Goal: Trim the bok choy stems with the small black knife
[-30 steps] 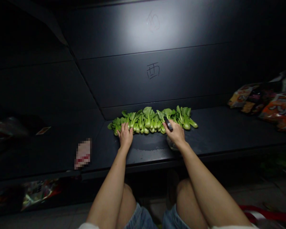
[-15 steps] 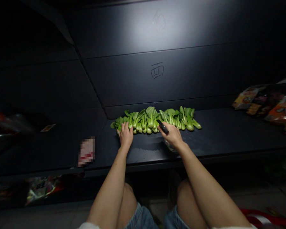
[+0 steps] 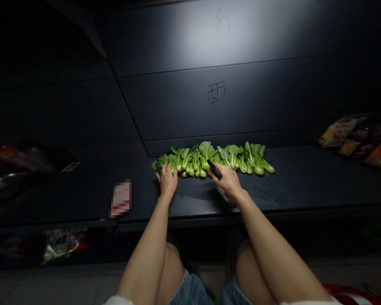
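Observation:
A row of green bok choy (image 3: 238, 156) lies along the back of a dark shelf (image 3: 305, 182). My left hand (image 3: 167, 181) rests with fingers together on the left end of the row, pressing the stalks. My right hand (image 3: 228, 181) is closed around a small black object (image 3: 214, 168), held against the middle of the row. Something pale and clear sits under my right wrist; I cannot tell what it is.
Snack packets (image 3: 355, 135) lie at the right end of the shelf. A blurred tag (image 3: 121, 198) hangs at the shelf's front left. More packets (image 3: 63, 243) sit on a lower level at the left. My knees are below the shelf edge.
My right hand with the black object has slid left along the row, from right of the middle to the middle. The left hand stays on the left end.

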Available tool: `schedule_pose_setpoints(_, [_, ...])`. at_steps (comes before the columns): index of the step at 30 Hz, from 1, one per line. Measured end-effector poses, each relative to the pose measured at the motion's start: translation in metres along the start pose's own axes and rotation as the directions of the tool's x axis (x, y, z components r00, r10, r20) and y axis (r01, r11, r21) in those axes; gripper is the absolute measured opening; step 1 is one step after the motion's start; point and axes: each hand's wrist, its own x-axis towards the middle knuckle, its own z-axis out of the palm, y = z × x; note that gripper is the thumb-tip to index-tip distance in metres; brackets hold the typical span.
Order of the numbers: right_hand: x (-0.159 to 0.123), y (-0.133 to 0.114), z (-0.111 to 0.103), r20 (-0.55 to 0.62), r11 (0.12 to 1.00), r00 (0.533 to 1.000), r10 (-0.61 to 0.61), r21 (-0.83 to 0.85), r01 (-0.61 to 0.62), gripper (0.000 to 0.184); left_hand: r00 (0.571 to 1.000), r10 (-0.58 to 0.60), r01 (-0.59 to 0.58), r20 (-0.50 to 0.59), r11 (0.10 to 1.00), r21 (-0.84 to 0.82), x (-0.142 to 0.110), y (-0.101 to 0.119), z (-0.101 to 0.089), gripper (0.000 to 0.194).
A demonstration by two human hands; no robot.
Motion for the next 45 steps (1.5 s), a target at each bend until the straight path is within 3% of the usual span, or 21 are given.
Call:
schedule_pose_setpoints(23, [0.005, -0.020, 0.010, 0.017, 0.999, 1.000, -0.018, -0.041, 0.019, 0.029, 0.999, -0.046, 0.046, 0.001, 0.999, -0.024, 0.001, -0.009, -0.004, 0.046])
schedule_pose_setpoints(33, [0.008, -0.033, 0.019, 0.043, 0.981, 0.980, -0.193, -0.017, 0.194, 0.029, 0.999, -0.034, 0.034, 0.000, 0.999, -0.026, 0.001, -0.017, -0.006, 0.046])
schedule_pose_setpoints(45, [0.015, -0.053, 0.027, 0.074, 0.980, 0.978, -0.193, -0.041, 0.196, 0.031, 0.999, -0.033, 0.032, -0.018, 0.999, -0.038, 0.002, -0.037, -0.005, 0.046])
